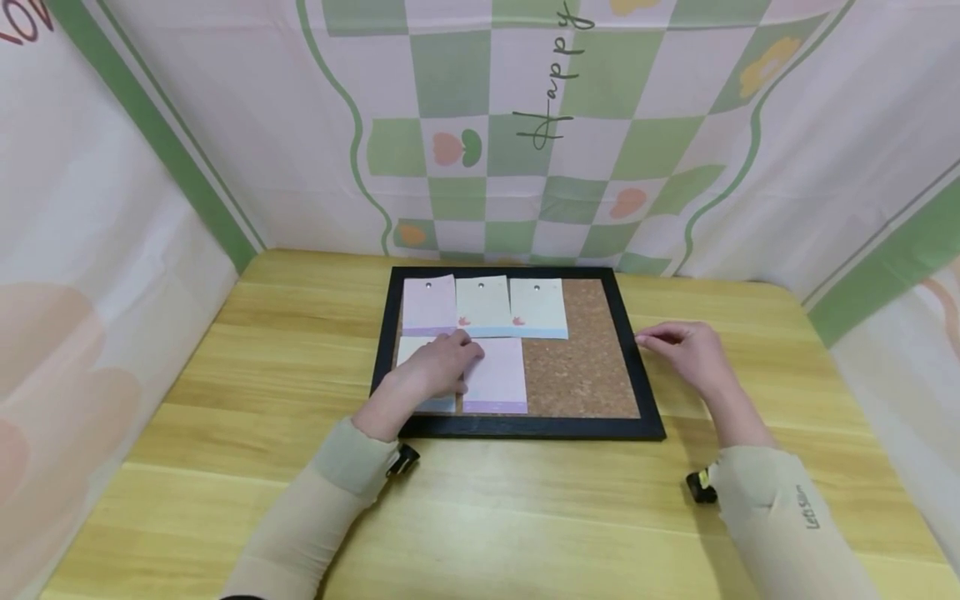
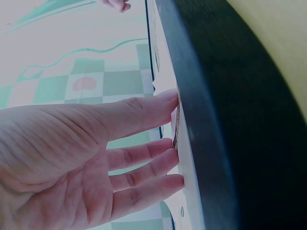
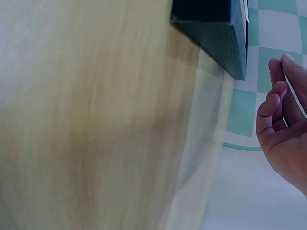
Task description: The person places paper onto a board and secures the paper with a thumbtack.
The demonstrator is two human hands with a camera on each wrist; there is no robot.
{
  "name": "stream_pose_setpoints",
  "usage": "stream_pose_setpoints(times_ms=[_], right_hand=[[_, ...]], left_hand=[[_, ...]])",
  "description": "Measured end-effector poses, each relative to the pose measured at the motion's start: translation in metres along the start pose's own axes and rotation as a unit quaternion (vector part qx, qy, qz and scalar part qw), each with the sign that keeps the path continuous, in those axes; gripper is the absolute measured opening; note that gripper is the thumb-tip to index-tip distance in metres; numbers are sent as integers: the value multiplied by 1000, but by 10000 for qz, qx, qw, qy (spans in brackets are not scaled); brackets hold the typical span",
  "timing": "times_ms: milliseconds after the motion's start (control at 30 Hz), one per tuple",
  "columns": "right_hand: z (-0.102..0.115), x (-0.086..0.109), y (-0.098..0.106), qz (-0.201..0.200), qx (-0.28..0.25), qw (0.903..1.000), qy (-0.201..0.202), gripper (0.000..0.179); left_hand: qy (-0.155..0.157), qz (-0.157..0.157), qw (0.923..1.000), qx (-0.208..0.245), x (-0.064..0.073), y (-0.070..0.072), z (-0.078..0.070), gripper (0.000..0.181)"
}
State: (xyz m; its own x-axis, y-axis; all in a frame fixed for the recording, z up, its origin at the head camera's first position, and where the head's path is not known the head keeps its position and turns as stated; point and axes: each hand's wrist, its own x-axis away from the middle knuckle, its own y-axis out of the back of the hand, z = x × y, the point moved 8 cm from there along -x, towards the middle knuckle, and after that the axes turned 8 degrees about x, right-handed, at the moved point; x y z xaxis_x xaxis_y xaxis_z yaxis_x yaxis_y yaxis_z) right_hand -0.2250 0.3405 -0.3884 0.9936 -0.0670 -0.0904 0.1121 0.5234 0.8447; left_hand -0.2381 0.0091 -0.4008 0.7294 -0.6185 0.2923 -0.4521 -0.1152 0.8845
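A black-framed cork board [image 1: 577, 367] lies on the table. My left hand [image 1: 438, 362] rests its fingertips near the top of the lower pink note [image 1: 497, 382], and it partly covers a pale note with a blue strip [image 1: 412, 347]. The left wrist view shows the thumb and fingers of that hand spread, their tips at the notes. Beyond the board's right edge, my right hand [image 1: 688, 354] is raised with thumb and forefinger tips together and the other fingers curled. I cannot tell whether something small is between those tips.
Along the board's top, a pink note [image 1: 430, 307] and two cream notes, one in the middle [image 1: 483, 304] and one at right [image 1: 538, 310], each have a silver pin. Patterned cloth [image 1: 450, 92] hangs behind the wooden table [image 1: 525, 508]. Bare cork shows at the board's right.
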Motion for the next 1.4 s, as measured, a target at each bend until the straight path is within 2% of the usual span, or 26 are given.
stream_pose_setpoints(times_ms=[233, 433, 667, 900, 1400], right_hand=[[-2, 0, 1, -45, 113, 9999, -19, 29], [6, 1, -5, 495, 253, 9983, 170, 31], [15, 2, -11, 960, -421, 9941, 282, 29], [17, 2, -14, 1119, -758, 9907, 130, 30], [16, 0, -18, 1455, -800, 9858, -258, 35]], left_hand=[[12, -15, 10000, 18, 0, 0, 1, 53], [0, -26, 10000, 33, -1, 0, 1, 54], [-9, -14, 10000, 56, 0, 0, 1, 54], [-7, -30, 9999, 107, 1, 1, 0, 54], [-13, -15, 9999, 109, 1, 1, 0, 54]])
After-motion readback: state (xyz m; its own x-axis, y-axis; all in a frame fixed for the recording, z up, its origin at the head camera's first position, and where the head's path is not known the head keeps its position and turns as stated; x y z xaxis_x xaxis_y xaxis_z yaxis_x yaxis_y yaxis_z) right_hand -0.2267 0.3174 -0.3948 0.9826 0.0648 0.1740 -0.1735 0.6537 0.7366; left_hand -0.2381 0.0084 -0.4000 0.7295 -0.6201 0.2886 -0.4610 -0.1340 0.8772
